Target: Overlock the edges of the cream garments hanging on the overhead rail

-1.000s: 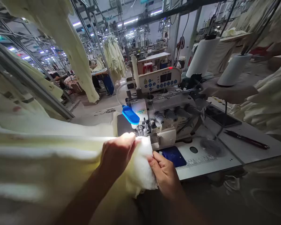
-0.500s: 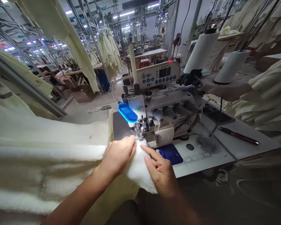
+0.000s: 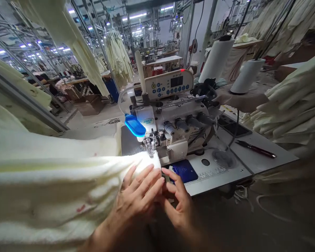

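Note:
A thick cream fabric (image 3: 55,175) lies bunched across the left of the sewing table, its end reaching the presser foot of an overlock sewing machine (image 3: 170,129). My left hand (image 3: 138,196) lies on the fabric's end with fingers stretched out flat, just before the needle area. My right hand (image 3: 177,199) is beside it, fingers curled and pinching at the fabric's edge near the blue plate (image 3: 183,170). A small lamp lights the fabric under the foot.
The machine's control panel (image 3: 169,84) stands behind the head, with two white thread cones (image 3: 215,59) to the right. A dark pen (image 3: 254,148) lies on the white table (image 3: 265,157). Folded cream garments (image 3: 294,101) are piled at right; more hang overhead.
The fabric's end has moved forward under the presser foot. Both hands have slid back toward me, the left one flattening out, and the view has shifted a little to the right.

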`<state>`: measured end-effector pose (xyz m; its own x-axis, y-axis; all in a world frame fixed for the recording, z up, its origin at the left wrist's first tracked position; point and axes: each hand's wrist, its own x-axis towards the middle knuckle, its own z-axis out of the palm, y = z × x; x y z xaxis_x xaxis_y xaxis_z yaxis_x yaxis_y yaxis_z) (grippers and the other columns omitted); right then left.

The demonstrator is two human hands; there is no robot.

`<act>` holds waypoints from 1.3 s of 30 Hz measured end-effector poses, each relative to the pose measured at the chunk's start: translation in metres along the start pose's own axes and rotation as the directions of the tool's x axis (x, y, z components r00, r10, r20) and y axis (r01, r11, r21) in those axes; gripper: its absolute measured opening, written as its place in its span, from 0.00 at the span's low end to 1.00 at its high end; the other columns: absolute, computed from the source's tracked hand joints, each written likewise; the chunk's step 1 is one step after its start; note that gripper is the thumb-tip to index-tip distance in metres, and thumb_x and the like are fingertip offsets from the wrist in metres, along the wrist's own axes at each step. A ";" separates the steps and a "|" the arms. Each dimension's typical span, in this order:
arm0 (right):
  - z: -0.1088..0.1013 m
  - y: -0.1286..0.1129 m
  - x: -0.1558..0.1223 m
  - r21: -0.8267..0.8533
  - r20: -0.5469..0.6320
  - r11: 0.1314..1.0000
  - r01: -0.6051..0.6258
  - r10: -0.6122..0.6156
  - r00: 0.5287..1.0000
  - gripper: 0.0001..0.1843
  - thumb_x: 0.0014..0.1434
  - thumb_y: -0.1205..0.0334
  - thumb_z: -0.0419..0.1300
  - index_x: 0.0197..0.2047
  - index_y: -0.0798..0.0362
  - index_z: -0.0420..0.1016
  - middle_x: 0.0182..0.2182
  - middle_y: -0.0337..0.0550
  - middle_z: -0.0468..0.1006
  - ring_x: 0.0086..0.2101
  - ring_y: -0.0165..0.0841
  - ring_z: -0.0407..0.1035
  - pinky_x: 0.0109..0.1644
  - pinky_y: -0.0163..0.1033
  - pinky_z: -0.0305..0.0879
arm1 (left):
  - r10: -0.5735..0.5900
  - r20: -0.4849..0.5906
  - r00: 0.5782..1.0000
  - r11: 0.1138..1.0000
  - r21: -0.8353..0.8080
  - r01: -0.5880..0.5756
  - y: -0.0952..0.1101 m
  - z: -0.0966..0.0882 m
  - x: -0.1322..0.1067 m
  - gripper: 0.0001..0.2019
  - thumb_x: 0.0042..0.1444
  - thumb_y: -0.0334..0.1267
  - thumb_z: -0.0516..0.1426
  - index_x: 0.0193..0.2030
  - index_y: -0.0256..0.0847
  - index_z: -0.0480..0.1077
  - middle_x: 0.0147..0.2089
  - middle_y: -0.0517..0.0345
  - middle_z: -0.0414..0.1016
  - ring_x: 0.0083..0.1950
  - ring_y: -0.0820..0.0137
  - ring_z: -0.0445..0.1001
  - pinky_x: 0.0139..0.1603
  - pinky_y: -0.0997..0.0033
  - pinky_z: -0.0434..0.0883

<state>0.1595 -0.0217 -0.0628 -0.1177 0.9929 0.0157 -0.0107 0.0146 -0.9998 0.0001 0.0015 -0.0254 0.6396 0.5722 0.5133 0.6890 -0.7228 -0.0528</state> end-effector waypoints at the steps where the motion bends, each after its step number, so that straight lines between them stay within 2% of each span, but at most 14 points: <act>1: -0.001 0.001 -0.007 -0.032 -0.013 0.999 0.007 -0.008 1.000 0.22 0.59 0.61 0.54 0.56 0.50 0.62 0.41 0.46 0.74 0.36 0.33 0.69 0.33 0.34 0.65 | 0.012 -0.018 1.000 1.000 -0.011 -0.012 0.005 0.005 -0.007 0.17 0.61 0.33 0.52 0.57 0.37 0.65 0.60 0.53 0.68 0.64 0.63 0.61 0.69 0.53 0.47; 2: -0.002 0.001 -0.011 -0.078 -0.036 0.997 0.019 -0.022 0.999 0.14 0.57 0.62 0.55 0.48 0.51 0.68 0.46 0.48 0.72 0.39 0.35 0.69 0.33 0.33 0.64 | 0.014 -0.048 0.999 1.000 -0.002 -0.015 0.008 0.010 -0.012 0.17 0.61 0.31 0.52 0.57 0.36 0.65 0.59 0.53 0.69 0.64 0.64 0.62 0.70 0.54 0.47; 4: -0.004 0.001 -0.012 -0.130 -0.064 0.990 0.052 -0.060 0.996 0.05 0.55 0.62 0.56 0.35 0.52 0.71 0.51 0.48 0.68 0.42 0.36 0.68 0.32 0.33 0.64 | 0.030 -0.127 0.991 0.999 0.024 -0.027 0.009 0.019 -0.017 0.17 0.61 0.28 0.52 0.57 0.33 0.65 0.57 0.51 0.71 0.63 0.63 0.64 0.69 0.55 0.49; 6: -0.003 0.002 -0.004 -0.116 -0.121 0.989 0.093 -0.107 0.987 0.07 0.53 0.61 0.57 0.36 0.52 0.69 0.48 0.47 0.69 0.42 0.36 0.67 0.39 0.35 0.65 | 0.018 -0.204 0.979 1.000 -0.020 -0.022 0.007 0.022 -0.017 0.15 0.62 0.26 0.50 0.54 0.33 0.66 0.53 0.51 0.74 0.59 0.65 0.68 0.66 0.59 0.56; 9: 0.004 0.012 0.014 -0.060 -0.192 0.995 0.078 -0.088 0.977 0.18 0.51 0.58 0.61 0.44 0.53 0.65 0.39 0.45 0.72 0.40 0.36 0.67 0.45 0.39 0.65 | -0.094 -0.258 0.962 0.985 -0.164 0.052 0.007 0.016 -0.015 0.11 0.61 0.26 0.51 0.48 0.37 0.70 0.44 0.53 0.78 0.51 0.68 0.73 0.54 0.65 0.68; 13: 0.012 0.019 0.014 0.059 0.082 0.994 -0.094 0.089 0.993 0.13 0.52 0.54 0.62 0.33 0.55 0.66 0.29 0.39 0.69 0.32 0.33 0.64 0.34 0.34 0.62 | -0.258 -0.277 0.926 0.957 -0.206 0.205 0.018 0.008 -0.018 0.09 0.60 0.28 0.53 0.43 0.40 0.73 0.33 0.55 0.71 0.37 0.71 0.70 0.40 0.69 0.69; 19: -0.001 -0.001 -0.022 -0.149 0.069 0.989 0.008 0.002 0.998 0.13 0.58 0.59 0.57 0.26 0.54 0.61 0.25 0.36 0.62 0.29 0.29 0.57 0.30 0.31 0.52 | -0.280 -0.294 0.914 0.926 -0.334 0.176 0.037 0.010 -0.028 0.13 0.55 0.25 0.57 0.46 0.41 0.72 0.32 0.58 0.69 0.35 0.72 0.68 0.38 0.71 0.67; 24: -0.009 -0.010 -0.027 -0.195 0.105 0.978 0.075 -0.056 0.993 0.13 0.57 0.66 0.55 0.21 0.55 0.61 0.23 0.35 0.60 0.27 0.27 0.57 0.29 0.32 0.50 | -0.335 -0.323 0.885 0.889 -0.420 0.183 0.045 0.006 -0.026 0.12 0.53 0.23 0.59 0.42 0.39 0.73 0.29 0.60 0.67 0.32 0.74 0.64 0.34 0.72 0.64; 28: -0.015 -0.021 -0.026 -0.036 0.196 0.995 -0.090 0.095 0.976 0.10 0.58 0.63 0.54 0.26 0.56 0.69 0.25 0.37 0.65 0.28 0.28 0.59 0.30 0.32 0.54 | -0.317 -0.336 0.887 0.897 -0.411 0.165 0.048 0.002 -0.027 0.12 0.52 0.21 0.59 0.42 0.37 0.74 0.30 0.58 0.67 0.35 0.73 0.64 0.36 0.70 0.63; 31: -0.022 -0.028 -0.027 0.109 0.376 0.964 -0.243 0.186 0.908 0.11 0.58 0.61 0.51 0.33 0.57 0.73 0.24 0.38 0.66 0.28 0.30 0.61 0.32 0.33 0.59 | -0.237 -0.332 0.913 0.964 -0.198 0.178 0.049 0.002 -0.029 0.14 0.52 0.24 0.61 0.45 0.39 0.73 0.31 0.59 0.65 0.36 0.72 0.63 0.42 0.66 0.61; 33: -0.027 -0.027 -0.027 0.000 0.383 0.992 -0.127 0.118 0.916 0.12 0.58 0.63 0.52 0.39 0.55 0.75 0.25 0.38 0.68 0.28 0.31 0.63 0.32 0.33 0.62 | -0.163 -0.374 0.913 0.987 -0.057 0.153 0.049 0.004 -0.028 0.11 0.53 0.25 0.60 0.44 0.38 0.73 0.30 0.59 0.63 0.35 0.72 0.61 0.45 0.64 0.60; 35: -0.030 -0.020 -0.025 -0.271 0.206 0.948 0.165 -0.110 0.972 0.14 0.59 0.65 0.54 0.48 0.52 0.73 0.32 0.41 0.71 0.30 0.31 0.65 0.33 0.33 0.65 | -0.131 -0.418 0.899 0.991 -0.031 0.130 0.049 0.005 -0.025 0.07 0.55 0.25 0.58 0.40 0.37 0.73 0.29 0.60 0.63 0.34 0.72 0.61 0.44 0.64 0.60; 37: -0.035 -0.012 -0.021 -0.499 0.108 0.757 0.422 -0.429 0.897 0.14 0.61 0.66 0.56 0.50 0.47 0.72 0.43 0.44 0.71 0.35 0.31 0.67 0.38 0.35 0.67 | -0.146 -0.421 0.895 0.989 -0.075 0.126 0.047 0.006 -0.020 0.06 0.55 0.25 0.57 0.37 0.37 0.72 0.28 0.60 0.63 0.35 0.72 0.63 0.44 0.66 0.63; 39: -0.039 -0.006 -0.014 -0.539 0.201 0.596 0.595 -0.595 0.778 0.10 0.63 0.69 0.56 0.45 0.48 0.72 0.46 0.44 0.70 0.39 0.32 0.68 0.43 0.36 0.67 | -0.136 -0.403 0.905 0.988 -0.120 0.096 0.043 0.008 -0.016 0.03 0.55 0.26 0.57 0.34 0.37 0.69 0.31 0.57 0.67 0.40 0.69 0.69 0.49 0.65 0.67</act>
<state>0.2000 -0.0310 -0.0574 -0.2852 0.7404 0.6087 0.4591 0.6630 -0.5913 0.0226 -0.0356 -0.0430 0.3472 0.4601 0.8172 0.7014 -0.7058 0.0994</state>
